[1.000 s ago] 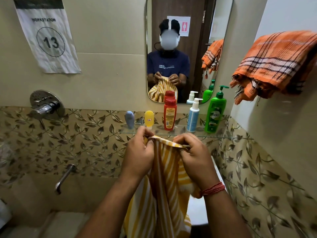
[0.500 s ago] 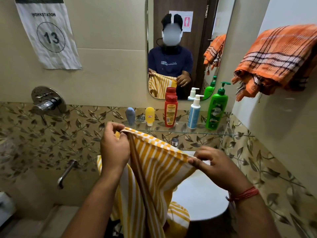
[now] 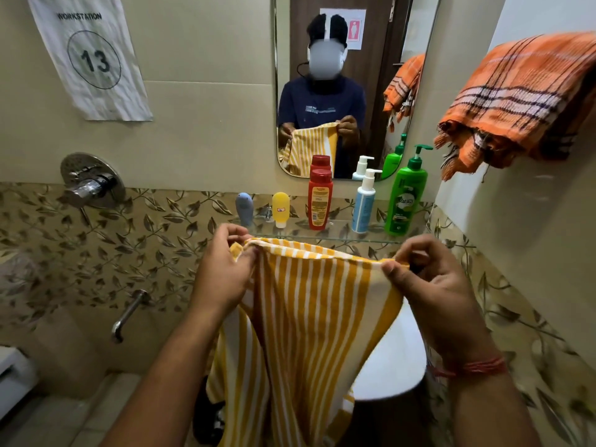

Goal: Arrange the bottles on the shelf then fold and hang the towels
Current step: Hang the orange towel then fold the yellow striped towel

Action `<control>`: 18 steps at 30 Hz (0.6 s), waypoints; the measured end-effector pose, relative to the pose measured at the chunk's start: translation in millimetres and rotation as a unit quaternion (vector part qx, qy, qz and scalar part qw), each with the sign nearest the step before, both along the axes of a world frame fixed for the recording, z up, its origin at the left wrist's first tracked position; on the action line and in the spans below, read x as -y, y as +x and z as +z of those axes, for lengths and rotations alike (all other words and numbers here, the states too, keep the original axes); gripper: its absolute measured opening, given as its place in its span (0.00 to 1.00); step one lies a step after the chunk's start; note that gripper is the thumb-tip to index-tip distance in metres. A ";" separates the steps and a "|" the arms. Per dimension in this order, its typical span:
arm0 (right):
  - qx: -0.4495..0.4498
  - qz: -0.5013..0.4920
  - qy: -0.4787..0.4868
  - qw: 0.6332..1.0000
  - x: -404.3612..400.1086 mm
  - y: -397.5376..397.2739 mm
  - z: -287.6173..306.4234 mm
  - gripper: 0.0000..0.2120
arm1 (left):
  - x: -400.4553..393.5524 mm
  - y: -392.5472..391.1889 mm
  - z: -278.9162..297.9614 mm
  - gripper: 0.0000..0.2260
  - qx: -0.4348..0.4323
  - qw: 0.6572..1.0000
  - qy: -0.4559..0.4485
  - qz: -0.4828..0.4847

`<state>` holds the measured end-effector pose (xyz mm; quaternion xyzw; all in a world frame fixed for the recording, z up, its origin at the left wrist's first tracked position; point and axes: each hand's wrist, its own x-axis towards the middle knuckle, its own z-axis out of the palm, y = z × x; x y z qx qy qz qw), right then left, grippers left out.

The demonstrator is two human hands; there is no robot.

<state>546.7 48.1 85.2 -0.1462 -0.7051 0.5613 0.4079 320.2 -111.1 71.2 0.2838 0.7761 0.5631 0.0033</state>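
Two hands hold one yellow-and-white striped towel by its top edge, stretched flat between them in front of the glass shelf. Left hand pinches the towel's left top corner, fingers curled round the hem. Right hand pinches the right top corner between thumb and bent fingers; red thread bracelet on that wrist. Towel hangs straight down from the grip, stripes vertical, lower part covering the left side of the white basin.

Shelf just behind the towel's top edge carries five bottles in a row, all upright, apart from each other. From its left end: small grey-blue bottle, small yellow bottle standing on its cap, red bottle, white-and-blue pump bottle, green pump bottle at the right end. Contents can't be told.

Orange plaid towel hangs folded on the right wall, above the shelf's right end. Mirror above the shelf shows the person and the striped towel. Paper sign reading WORKSTATION 13 on the left wall, chrome tap valve and spout below it.
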 end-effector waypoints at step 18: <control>0.039 -0.033 0.157 0.986 90.2 -18.1 13.7 0.07 | 5.8 90.7 10.5 0.08 0.142 0.967 0.151 -0.150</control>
